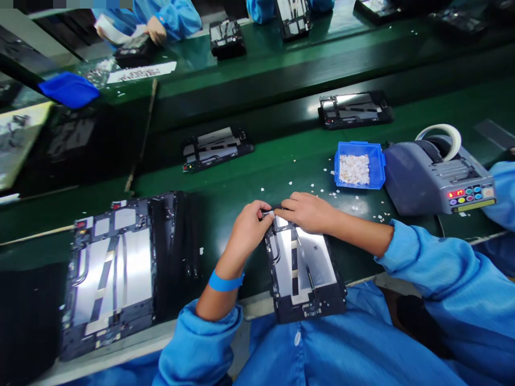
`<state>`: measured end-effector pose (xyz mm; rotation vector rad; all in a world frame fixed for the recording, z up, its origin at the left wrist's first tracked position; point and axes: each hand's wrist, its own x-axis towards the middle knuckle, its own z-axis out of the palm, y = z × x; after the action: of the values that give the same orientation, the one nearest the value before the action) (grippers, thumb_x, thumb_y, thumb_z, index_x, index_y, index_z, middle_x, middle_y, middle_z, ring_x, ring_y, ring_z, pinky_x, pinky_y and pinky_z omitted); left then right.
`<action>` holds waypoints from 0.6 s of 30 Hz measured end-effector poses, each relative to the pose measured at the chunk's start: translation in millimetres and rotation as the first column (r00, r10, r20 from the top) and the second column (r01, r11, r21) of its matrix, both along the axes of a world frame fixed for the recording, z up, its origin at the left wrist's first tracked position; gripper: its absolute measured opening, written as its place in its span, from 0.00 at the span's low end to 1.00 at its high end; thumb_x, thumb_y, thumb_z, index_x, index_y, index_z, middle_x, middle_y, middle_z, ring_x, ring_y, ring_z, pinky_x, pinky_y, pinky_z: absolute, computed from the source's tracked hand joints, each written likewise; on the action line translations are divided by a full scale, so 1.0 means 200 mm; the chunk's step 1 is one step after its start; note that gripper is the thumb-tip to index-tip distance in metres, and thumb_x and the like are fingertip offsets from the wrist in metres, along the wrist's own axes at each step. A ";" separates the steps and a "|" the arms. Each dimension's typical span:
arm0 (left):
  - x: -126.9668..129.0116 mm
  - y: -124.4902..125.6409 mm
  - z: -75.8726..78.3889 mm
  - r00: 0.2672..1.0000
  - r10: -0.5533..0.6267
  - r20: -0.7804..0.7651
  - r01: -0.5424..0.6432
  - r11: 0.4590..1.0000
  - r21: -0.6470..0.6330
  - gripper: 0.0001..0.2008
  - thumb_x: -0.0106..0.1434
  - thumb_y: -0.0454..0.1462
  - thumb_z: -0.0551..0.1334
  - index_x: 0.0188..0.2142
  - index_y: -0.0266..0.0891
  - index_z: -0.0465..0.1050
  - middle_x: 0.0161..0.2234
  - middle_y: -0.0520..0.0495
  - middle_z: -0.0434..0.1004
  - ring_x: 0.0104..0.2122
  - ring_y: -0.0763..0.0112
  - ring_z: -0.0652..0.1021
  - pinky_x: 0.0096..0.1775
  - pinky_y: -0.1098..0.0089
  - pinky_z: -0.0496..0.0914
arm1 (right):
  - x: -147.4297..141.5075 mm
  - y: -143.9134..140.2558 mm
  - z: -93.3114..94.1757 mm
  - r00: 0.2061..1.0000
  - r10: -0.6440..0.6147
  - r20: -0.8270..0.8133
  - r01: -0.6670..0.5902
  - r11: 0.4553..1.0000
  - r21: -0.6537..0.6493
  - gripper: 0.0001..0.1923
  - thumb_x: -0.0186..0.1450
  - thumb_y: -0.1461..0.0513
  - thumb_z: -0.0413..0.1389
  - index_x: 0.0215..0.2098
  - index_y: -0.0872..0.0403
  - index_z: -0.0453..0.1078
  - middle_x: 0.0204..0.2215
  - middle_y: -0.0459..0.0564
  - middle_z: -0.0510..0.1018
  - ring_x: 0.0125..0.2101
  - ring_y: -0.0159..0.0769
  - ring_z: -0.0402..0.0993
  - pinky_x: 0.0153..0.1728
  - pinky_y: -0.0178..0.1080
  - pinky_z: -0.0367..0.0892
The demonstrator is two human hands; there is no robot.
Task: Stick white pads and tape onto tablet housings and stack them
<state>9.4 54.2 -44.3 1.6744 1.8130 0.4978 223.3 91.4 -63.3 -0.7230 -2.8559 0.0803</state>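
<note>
An opened tablet with silvery plates, black strips and a dark frame lies before me at the bench edge, its near end overhanging. At its far left corner, my left hand pinches thumb and finger together; a blue band circles that wrist. Across the tablet's far end reaches my right hand, fingers together and bent down, their tips close to the left thumb. A tiny whitish piece shows between the two hands; I cannot tell which fingers grip it.
Left stands a stack of similar tablets. Beyond my hands, a blue bin holds white scraps, beside a grey tape dispenser. Two tablets lie along the green line. Across it, co-workers' hands handle other units.
</note>
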 end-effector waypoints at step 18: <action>0.01 -0.04 0.12 0.974 -0.180 -0.138 0.178 0.984 -0.025 0.09 0.67 0.35 0.55 0.32 0.42 0.72 0.33 0.46 0.74 0.37 0.60 0.75 0.40 0.63 0.68 | -0.02 -0.03 0.05 0.997 0.019 0.081 -0.021 1.000 0.023 0.17 0.76 0.67 0.46 0.59 0.59 0.69 0.43 0.58 0.76 0.40 0.43 0.66 0.35 0.42 0.61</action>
<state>11.0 46.8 -21.0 1.8839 1.7354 0.2975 220.2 85.5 -53.9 -0.7088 -2.9356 0.0197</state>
